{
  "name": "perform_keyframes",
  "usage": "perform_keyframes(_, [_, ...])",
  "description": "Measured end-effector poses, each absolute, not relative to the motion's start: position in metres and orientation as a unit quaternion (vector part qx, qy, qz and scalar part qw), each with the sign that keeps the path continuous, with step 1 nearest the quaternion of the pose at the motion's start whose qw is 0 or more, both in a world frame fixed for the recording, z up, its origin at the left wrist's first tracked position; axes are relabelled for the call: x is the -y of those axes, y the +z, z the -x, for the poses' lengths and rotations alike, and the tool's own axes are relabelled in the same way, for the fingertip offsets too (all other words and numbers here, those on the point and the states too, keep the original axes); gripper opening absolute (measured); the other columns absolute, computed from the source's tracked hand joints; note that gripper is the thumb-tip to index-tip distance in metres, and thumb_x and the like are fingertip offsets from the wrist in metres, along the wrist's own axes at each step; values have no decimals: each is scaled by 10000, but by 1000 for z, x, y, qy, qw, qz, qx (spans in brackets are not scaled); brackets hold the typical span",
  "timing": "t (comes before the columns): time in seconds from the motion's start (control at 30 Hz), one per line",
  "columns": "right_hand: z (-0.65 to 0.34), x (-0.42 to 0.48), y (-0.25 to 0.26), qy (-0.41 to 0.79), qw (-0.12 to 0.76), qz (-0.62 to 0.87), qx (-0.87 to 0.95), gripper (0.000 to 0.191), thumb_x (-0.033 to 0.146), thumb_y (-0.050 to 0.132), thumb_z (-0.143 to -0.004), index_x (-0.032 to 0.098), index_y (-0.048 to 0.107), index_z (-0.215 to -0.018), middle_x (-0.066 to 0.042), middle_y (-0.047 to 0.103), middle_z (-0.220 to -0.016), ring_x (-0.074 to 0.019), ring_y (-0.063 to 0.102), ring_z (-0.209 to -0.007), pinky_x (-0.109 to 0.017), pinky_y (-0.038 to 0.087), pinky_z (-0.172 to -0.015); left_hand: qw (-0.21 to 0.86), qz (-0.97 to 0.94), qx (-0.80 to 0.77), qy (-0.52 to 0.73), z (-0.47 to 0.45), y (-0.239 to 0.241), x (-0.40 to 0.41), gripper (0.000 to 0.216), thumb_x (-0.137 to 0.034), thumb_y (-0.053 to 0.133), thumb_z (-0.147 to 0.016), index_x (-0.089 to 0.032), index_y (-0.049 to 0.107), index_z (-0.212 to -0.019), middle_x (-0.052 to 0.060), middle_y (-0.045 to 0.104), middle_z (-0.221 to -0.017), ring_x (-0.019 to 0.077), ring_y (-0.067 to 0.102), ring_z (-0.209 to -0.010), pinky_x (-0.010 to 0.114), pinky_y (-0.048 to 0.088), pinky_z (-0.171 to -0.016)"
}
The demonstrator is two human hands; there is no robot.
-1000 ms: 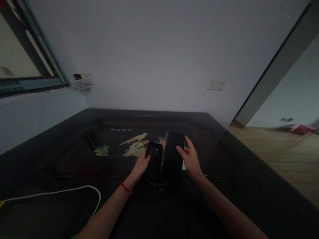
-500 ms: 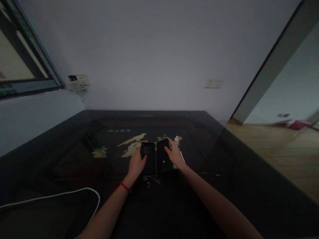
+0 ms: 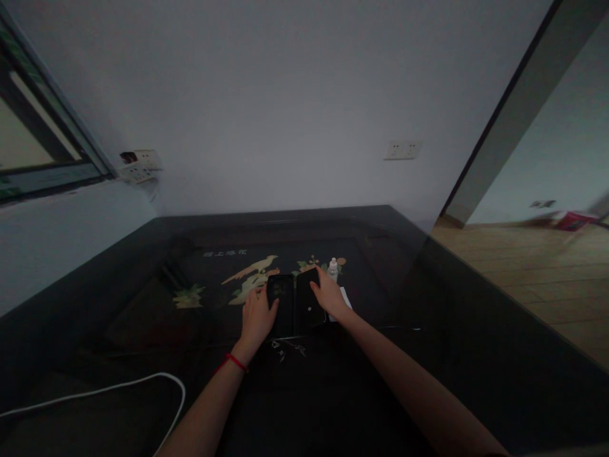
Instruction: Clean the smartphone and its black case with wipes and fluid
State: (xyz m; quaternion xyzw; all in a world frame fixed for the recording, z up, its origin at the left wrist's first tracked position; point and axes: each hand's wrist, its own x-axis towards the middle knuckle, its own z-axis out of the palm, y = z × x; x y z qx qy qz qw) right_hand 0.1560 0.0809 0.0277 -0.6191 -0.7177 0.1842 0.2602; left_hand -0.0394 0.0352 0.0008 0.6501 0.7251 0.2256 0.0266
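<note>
Two dark phones lie side by side on a black glass-topped table [image 3: 419, 298]. My left hand [image 3: 255, 319] rests on the left phone [image 3: 280, 303], which shows its camera side, fingers curled along its left edge. My right hand [image 3: 328, 296] lies on the right phone [image 3: 308, 306], screen up, with fingers spread over its right edge. A red band circles my left wrist.
A small white bottle [image 3: 332, 270] and a white card [image 3: 343, 298] sit just right of my right hand. Small metal bits [image 3: 285, 346] lie below the phones. A white cable [image 3: 118, 387] loops at the left. Wall sockets [image 3: 402, 150] are behind; a doorway opens right.
My right hand brought the larger phone down from a raised, tilted hold to flat on the table beside the other phone. Both hands moved slightly away from me.
</note>
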Motion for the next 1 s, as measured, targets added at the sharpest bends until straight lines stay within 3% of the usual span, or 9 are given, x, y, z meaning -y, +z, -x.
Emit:
perform_keyframes(0.2, [-157,-71,36,174,166,643,727,319,329,547,-918,170,535,-1194,-83,573,-1179,-202,602,-983,-404,524,-824,2,-664,-716,217,39,2,-34,489,-312,434,-884,-109,447,-1328,181,529,-1158,292,526,-1080,408,449,-890])
perform_keyframes(0.43, [-156,-73,41,166,113,635,746,313,329,549,-917,172,540,-1188,-83,569,-1189,-204,597,-996,-408,520,-834,-14,-676,-704,218,37,3,-32,450,-293,429,-886,-116,489,-1295,178,535,-1150,292,531,-1061,421,460,-885])
perform_keyframes(0.67, [-165,-58,68,158,157,615,756,320,333,549,-916,168,538,-1190,-84,572,-1182,-201,602,-983,-408,522,-828,-21,-676,-697,240,34,13,-26,418,-269,430,-884,-122,511,-1266,182,522,-1170,293,525,-1079,444,448,-901])
perform_keyframes(0.8, [-202,-64,94,143,211,615,746,265,344,429,-971,194,598,-1110,-55,645,-1042,-178,622,-933,-372,510,-836,-14,-680,-683,267,24,35,-23,424,-263,414,-892,-140,488,-1291,176,498,-1238,296,478,-1151,470,402,-950])
perform_keyframes(0.9, [-233,-81,106,126,236,641,719,285,313,375,-988,182,594,-1115,-68,650,-1037,-184,616,-957,-362,495,-852,19,-714,-645,272,1,54,-28,376,-243,447,-880,-209,532,-1245,106,560,-1221,251,499,-1148,416,404,-943])
perform_keyframes(1.0, [-245,-95,107,131,227,647,716,256,331,477,-953,158,581,-1111,-65,632,-1047,-178,621,-919,-382,515,-817,47,-745,-611,265,-32,66,-43,333,-278,508,-859,-238,575,-1182,65,610,-1195,221,531,-1124,369,399,-924])
